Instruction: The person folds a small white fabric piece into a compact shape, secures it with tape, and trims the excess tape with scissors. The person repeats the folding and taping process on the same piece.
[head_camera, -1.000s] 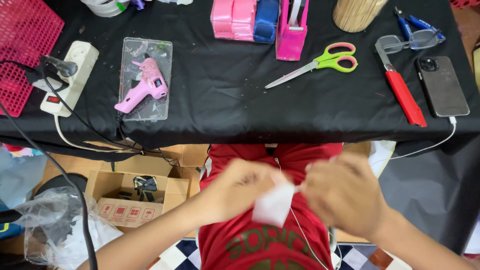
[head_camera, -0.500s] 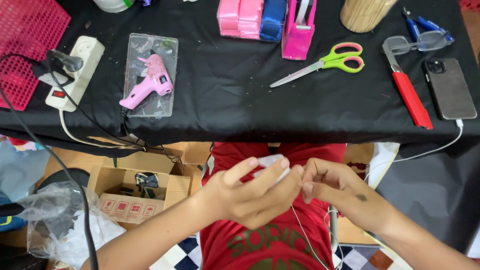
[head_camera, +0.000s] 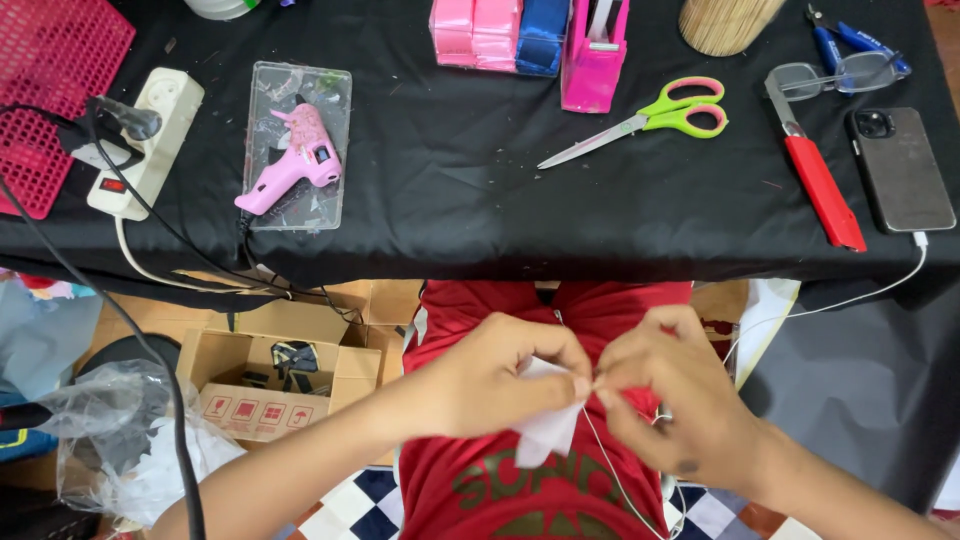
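Observation:
My left hand (head_camera: 495, 375) and my right hand (head_camera: 680, 405) meet low in the head view, over my red shirt (head_camera: 520, 480) and below the table's front edge. Both pinch a small white piece of thin material (head_camera: 548, 425) between thumb and fingers; its lower corner hangs down. A thin white thread or cable (head_camera: 610, 475) runs down from where the fingertips meet. Whether the right hand also holds that thread is unclear.
A black-covered table (head_camera: 480, 190) carries a pink glue gun (head_camera: 295, 160) on a clear tray, a power strip (head_camera: 150, 140), scissors (head_camera: 655, 115), a pink tape dispenser (head_camera: 592, 55), a red-handled cutter (head_camera: 820, 180), a phone (head_camera: 900, 170) and glasses (head_camera: 835, 75). A cardboard box (head_camera: 270, 375) and plastic bags (head_camera: 110, 440) sit below left.
The hands went from spread on the white piece, to the left hand lifting it, to both pinching it together at the centre now. The view shifted slightly.

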